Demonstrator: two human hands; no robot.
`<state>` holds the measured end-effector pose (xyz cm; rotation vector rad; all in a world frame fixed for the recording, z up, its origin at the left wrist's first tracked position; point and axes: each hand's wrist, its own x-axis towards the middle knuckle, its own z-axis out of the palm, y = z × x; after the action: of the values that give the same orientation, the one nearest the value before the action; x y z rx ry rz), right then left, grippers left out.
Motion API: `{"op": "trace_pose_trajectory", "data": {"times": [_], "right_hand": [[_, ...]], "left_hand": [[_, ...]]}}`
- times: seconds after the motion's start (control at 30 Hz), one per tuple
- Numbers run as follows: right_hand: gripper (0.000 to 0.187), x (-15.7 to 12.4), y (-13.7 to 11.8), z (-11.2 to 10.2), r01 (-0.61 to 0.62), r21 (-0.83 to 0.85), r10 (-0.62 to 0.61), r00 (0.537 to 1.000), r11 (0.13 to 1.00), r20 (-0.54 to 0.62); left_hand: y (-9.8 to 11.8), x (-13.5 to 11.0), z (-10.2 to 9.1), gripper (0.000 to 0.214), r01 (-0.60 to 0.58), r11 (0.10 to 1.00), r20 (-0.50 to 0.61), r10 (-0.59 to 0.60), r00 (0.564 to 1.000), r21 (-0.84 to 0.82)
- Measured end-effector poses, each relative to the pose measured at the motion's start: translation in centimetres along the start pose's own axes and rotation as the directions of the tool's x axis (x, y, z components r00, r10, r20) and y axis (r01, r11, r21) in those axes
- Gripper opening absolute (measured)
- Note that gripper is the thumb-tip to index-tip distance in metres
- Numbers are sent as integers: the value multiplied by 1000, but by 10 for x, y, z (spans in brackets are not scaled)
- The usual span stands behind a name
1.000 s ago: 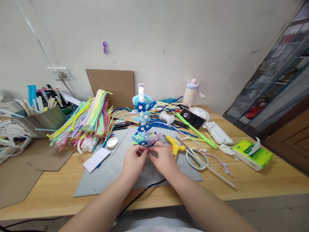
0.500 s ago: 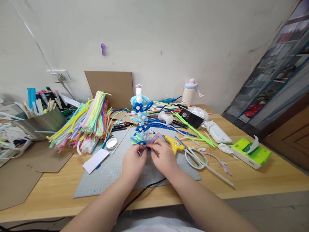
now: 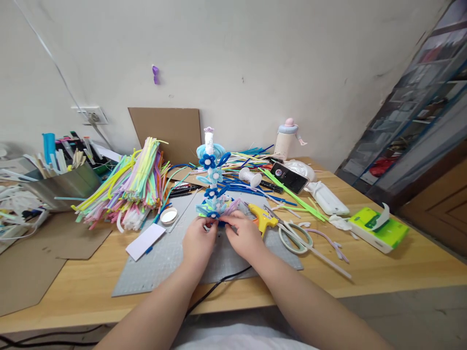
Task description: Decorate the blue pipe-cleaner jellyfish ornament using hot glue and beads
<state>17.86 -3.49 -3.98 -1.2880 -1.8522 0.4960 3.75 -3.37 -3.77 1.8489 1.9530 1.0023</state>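
Left hand [image 3: 199, 240] and right hand [image 3: 243, 236] meet at the foot of the upright flower column [image 3: 212, 176], over the grey mat [image 3: 146, 272]; whether either grips, I cannot tell. Uneven pressure could tip it or crush petals [image 3: 202, 160].

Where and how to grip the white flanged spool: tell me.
The white flanged spool is probably best pinched at its narrow middle from above: it lies on its side, wider flanges at either end should limit slipping, and dark blue fuzzy stems lie along its near side.
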Motion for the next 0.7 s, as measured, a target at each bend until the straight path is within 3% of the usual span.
{"op": "trace_pose_trajectory", "data": {"times": [0.13,0.37,0.7], "right_hand": [[38,0,-1,1,1,-6,0,1000,1000,12],[35,-1,-3,1,-23,-8,23,1000,1000,15],[30,-2,0,0,-50,-3,50,999,999,-3]], "left_hand": [[-2,2,1,20,30,998,2,-30,1000,48],[2,4,2,14,-28,990,-14,31,999,137],[-7,7,-3,15,-83,995,35,82,996,46]]}}
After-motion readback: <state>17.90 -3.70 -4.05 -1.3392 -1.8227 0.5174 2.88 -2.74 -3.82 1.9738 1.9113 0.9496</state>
